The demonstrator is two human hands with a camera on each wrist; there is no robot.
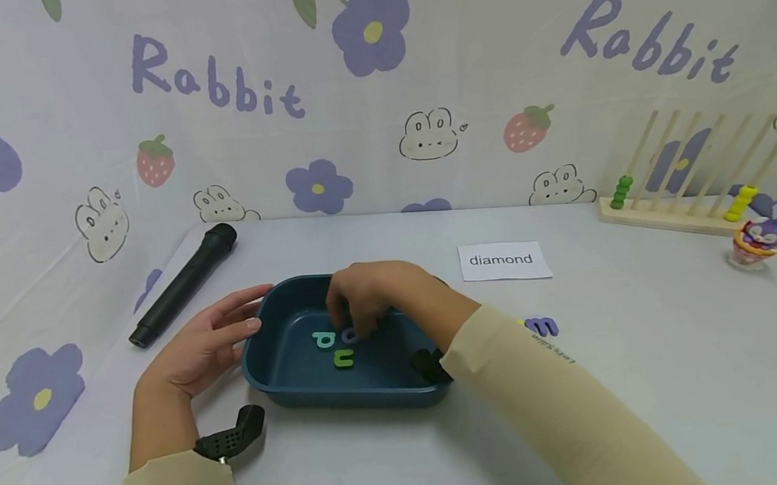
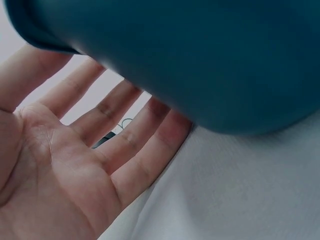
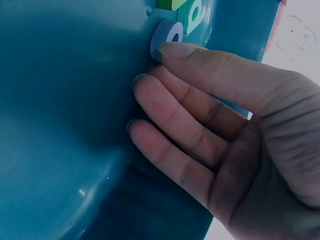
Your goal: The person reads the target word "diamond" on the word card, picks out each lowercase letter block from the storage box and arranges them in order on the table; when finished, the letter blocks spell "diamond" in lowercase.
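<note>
My right hand (image 1: 368, 294) reaches down into a blue plastic basin (image 1: 354, 401). Thumb and index finger pinch a purple letter o (image 3: 162, 36) at the basin's bottom, while the other fingers lie loosely bent beside it. Next to it lie a teal letter (image 1: 324, 340), shaped like a d or p, and a green letter n (image 1: 344, 359). On the basin's left side rests my left hand (image 1: 206, 347). Its fingers are spread and fairly straight, touching the outer wall in the left wrist view.
A white card reading "diamond" (image 1: 505, 261) lies behind the basin to the right. Nearer, a purple letter m (image 1: 541, 327) sits partly behind the right sleeve. A black microphone (image 1: 184, 283) is at left. At far right stand a bead abacus (image 1: 677, 213) and a small rabbit figure (image 1: 762, 237).
</note>
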